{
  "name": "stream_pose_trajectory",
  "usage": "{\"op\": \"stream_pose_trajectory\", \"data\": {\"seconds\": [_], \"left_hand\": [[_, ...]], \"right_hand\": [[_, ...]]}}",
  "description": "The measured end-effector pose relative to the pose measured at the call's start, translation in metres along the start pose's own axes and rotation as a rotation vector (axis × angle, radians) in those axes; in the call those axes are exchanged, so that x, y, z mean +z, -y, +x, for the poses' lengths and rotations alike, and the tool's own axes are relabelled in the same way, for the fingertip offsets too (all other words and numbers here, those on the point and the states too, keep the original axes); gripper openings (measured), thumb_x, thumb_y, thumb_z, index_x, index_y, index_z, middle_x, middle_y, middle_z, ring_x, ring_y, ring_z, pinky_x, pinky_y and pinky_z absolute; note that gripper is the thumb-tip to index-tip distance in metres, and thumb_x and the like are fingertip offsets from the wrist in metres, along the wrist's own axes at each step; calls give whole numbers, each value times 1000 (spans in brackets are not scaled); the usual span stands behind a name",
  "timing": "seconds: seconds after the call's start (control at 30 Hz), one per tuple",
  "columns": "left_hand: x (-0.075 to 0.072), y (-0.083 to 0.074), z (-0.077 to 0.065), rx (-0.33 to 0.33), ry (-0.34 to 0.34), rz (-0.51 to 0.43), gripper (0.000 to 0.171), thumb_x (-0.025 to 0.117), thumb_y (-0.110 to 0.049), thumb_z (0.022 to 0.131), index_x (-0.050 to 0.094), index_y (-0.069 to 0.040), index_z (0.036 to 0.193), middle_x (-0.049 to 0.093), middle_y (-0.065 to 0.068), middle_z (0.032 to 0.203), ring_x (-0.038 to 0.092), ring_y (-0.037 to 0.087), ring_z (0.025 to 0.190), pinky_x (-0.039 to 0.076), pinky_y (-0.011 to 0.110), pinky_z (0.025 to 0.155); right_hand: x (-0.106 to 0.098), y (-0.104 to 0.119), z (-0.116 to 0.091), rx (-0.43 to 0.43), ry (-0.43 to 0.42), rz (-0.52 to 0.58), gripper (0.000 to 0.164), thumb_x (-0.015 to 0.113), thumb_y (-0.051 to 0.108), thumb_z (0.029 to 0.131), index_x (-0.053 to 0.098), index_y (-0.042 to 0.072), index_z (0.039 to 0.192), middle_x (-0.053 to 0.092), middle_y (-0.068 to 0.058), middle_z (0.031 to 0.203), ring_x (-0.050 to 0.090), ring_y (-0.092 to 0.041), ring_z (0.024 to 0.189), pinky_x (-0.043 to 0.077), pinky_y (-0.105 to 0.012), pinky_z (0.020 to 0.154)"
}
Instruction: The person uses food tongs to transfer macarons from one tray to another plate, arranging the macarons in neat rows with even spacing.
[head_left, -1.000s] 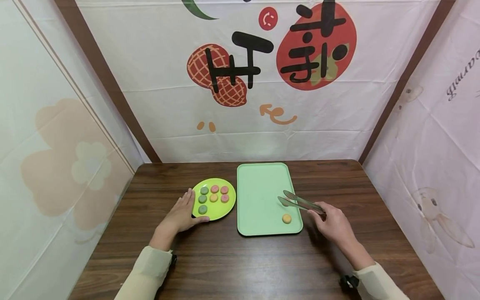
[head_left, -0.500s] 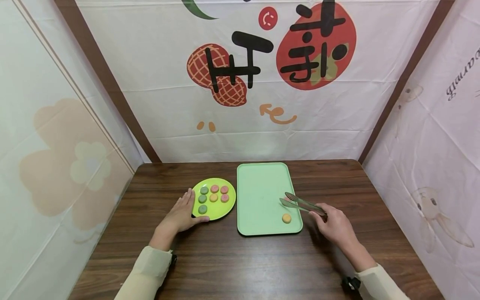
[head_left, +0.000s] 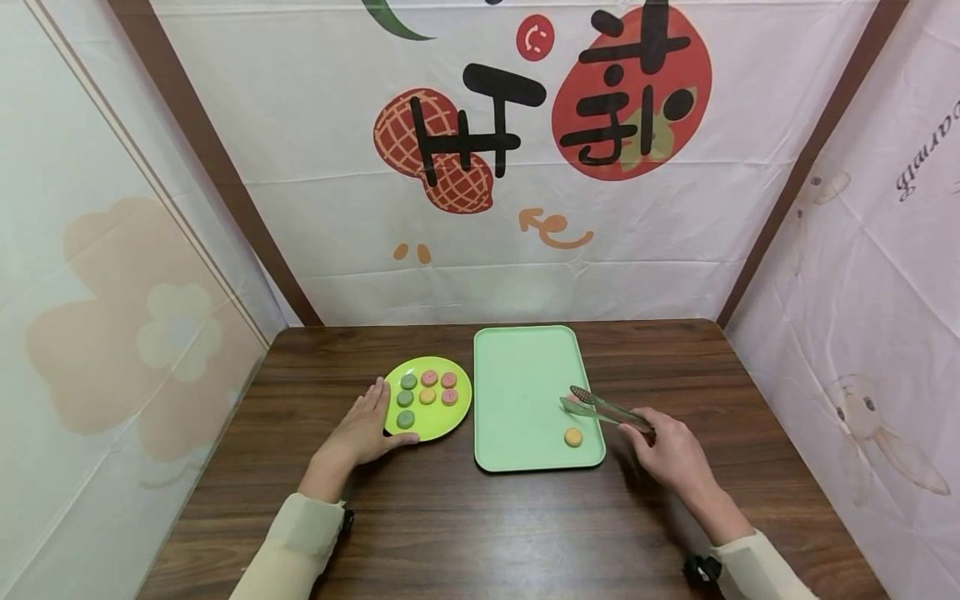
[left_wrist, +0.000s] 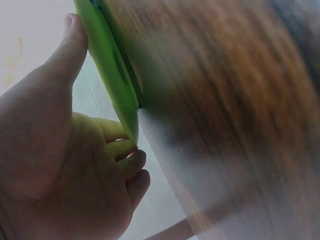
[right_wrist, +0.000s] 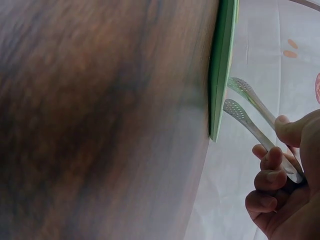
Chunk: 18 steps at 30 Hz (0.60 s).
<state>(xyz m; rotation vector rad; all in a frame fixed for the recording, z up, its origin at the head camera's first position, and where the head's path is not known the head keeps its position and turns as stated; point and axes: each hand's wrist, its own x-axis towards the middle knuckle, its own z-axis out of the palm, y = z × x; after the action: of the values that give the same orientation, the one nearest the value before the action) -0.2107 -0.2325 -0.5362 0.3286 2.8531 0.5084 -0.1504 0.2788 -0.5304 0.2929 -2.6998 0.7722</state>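
My left hand (head_left: 363,425) rests at the left rim of a yellow-green plate (head_left: 450,426), fingers straight and thumb spread along the edge. Several macarons lie on the plate: green macarons (head_left: 405,398), pink macarons (head_left: 448,380) and a yellow macaron (head_left: 427,396). My right hand (head_left: 670,446) grips metal tongs (head_left: 611,412) over the right side of a pale green tray (head_left: 517,400). A pink macaron sits at the tong tips, mostly hidden by them. Near the tray's front right corner lies another yellow macaron (head_left: 573,437). In the right wrist view, the perforated tong tips stand apart.
Plate and tray stand side by side on a dark wooden table (head_left: 480,533), with a narrow gap between them. A printed white cloth (head_left: 330,167) hangs behind the table, and more cloth flanks both sides.
The tongs have shifted slightly to the right, and their tips are a little closer together than a second ago. My left hand and the plate have not moved.
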Motion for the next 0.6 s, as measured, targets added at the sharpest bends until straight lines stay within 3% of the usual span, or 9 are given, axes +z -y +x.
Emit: {"op": "stream_pose_trajectory", "data": {"seconds": [0.6], "left_hand": [[2, 3, 1, 14, -6, 3, 125, 72, -65, 95, 8, 16, 165, 4, 35, 174, 10, 48, 163, 13, 58, 133]], "right_hand": [[3, -1, 0, -26, -23, -5, 24, 84, 20, 97, 77, 4, 113, 59, 6, 71, 47, -9, 60, 42, -29, 55]]}}
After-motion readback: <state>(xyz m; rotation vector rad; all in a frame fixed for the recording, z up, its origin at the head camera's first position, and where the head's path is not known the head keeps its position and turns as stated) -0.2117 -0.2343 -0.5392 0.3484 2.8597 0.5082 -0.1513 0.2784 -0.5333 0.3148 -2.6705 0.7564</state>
